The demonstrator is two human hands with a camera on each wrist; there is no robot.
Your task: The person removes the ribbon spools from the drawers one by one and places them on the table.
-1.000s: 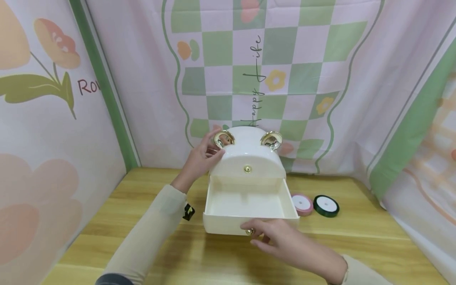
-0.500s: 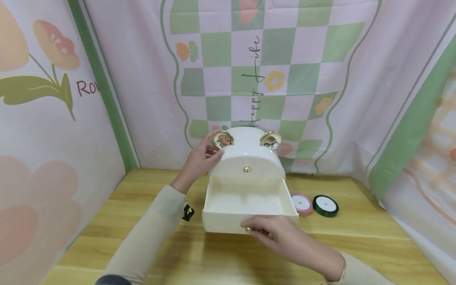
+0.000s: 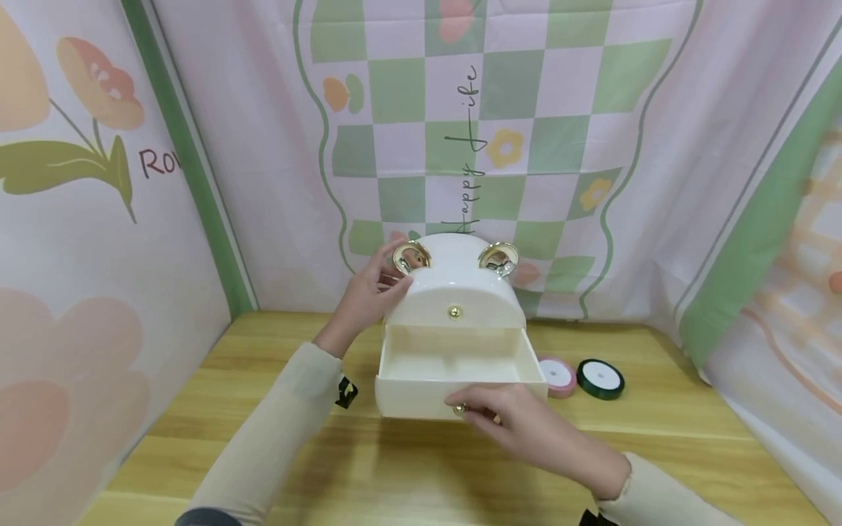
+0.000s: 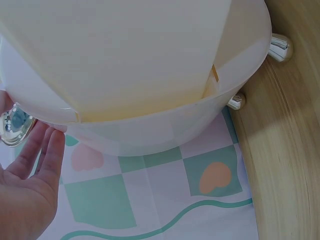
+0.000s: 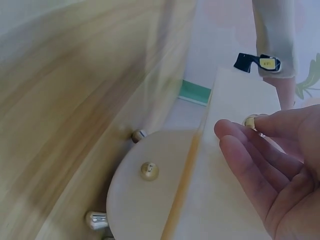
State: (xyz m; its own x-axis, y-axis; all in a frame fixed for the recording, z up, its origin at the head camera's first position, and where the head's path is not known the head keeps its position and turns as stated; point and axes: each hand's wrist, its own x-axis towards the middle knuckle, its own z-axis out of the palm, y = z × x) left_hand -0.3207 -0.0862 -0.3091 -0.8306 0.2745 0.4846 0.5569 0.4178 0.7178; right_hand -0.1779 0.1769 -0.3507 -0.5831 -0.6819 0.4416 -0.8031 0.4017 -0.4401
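A glossy cream jewellery box (image 3: 454,292) with a domed top and two gold ring ears stands on the wooden table (image 3: 421,475). Its lower drawer (image 3: 421,398) is pulled out and shows nothing inside. My left hand (image 3: 371,292) rests against the dome's left side by one gold ear (image 3: 411,257); in the left wrist view its straight fingers (image 4: 37,150) touch the box wall (image 4: 150,115). My right hand (image 3: 490,418) pinches the small gold drawer knob (image 3: 459,410) on the drawer front. The right wrist view shows that knob (image 5: 250,121) between thumb and fingertips (image 5: 230,135).
A pink ribbon spool (image 3: 558,376) and a dark green one (image 3: 601,378) lie flat just right of the box. Patterned cloth backdrops (image 3: 500,131) close in the table at the back and on both sides. Small gold feet (image 4: 280,47) hold the box up.
The drawer has slid back toward the box a little, and my right hand moved with it. My left hand stays on the dome.
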